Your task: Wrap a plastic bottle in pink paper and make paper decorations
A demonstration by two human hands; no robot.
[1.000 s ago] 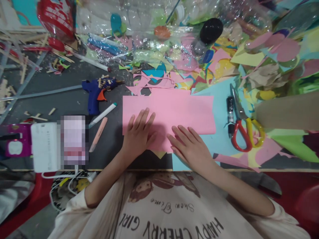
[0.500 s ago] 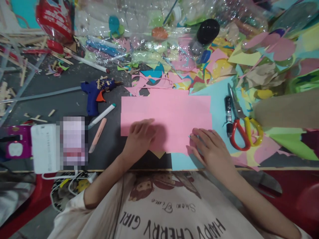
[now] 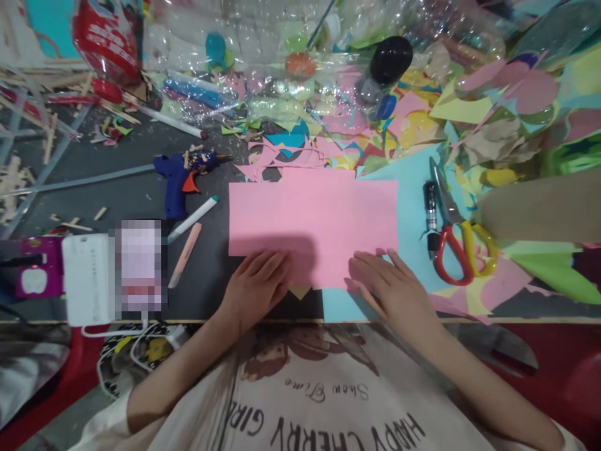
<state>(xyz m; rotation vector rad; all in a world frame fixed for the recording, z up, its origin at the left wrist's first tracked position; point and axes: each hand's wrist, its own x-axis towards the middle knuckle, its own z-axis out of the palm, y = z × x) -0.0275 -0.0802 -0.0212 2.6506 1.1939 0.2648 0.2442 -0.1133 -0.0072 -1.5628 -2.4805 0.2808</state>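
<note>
A pink sheet of paper (image 3: 313,219) lies flat on the dark table (image 3: 131,188) in front of me, partly over a light blue sheet (image 3: 413,188). My left hand (image 3: 256,285) rests at the pink sheet's near left edge, fingers stretched out and flat. My right hand (image 3: 394,288) lies at its near right corner, fingers extended on the paper's edge. Neither hand holds anything.
Red-and-yellow scissors (image 3: 453,238) and a black marker (image 3: 430,210) lie right of the pink sheet. A blue glue gun (image 3: 183,175), a white marker (image 3: 193,218) and a pink stick (image 3: 185,254) lie to the left. A white device (image 3: 87,275) sits near left. Paper scraps and plastic bottles crowd the back.
Both hands slid back toward me to the sheet's near edge. The pink sheet now lies as one flat layer; the fold line seen half a second ago is gone.
</note>
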